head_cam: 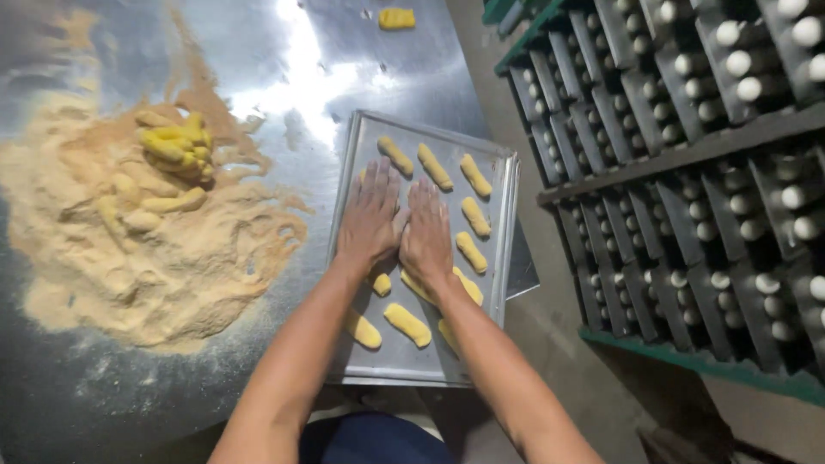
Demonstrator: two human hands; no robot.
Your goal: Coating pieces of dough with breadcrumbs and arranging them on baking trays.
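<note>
Breaded sticks [407, 324] lie in loose rows on the metal tray [507, 215] we lean over, which sits at the edge of the steel table [258, 51]. Left of the tray spreads a wide heap of crumbs [129, 266] with more yellow sticks [176, 146] half buried in it. To our right stands a dark rack [687, 155] of trays. We judge this the arranging step: our left hand [371, 216] and right hand [425, 230] lie flat side by side, fingers together, palms down over the middle pieces, gripping nothing. Next we would need a light touch, nudging pieces into line without flattening them or shedding crumb.
</note>
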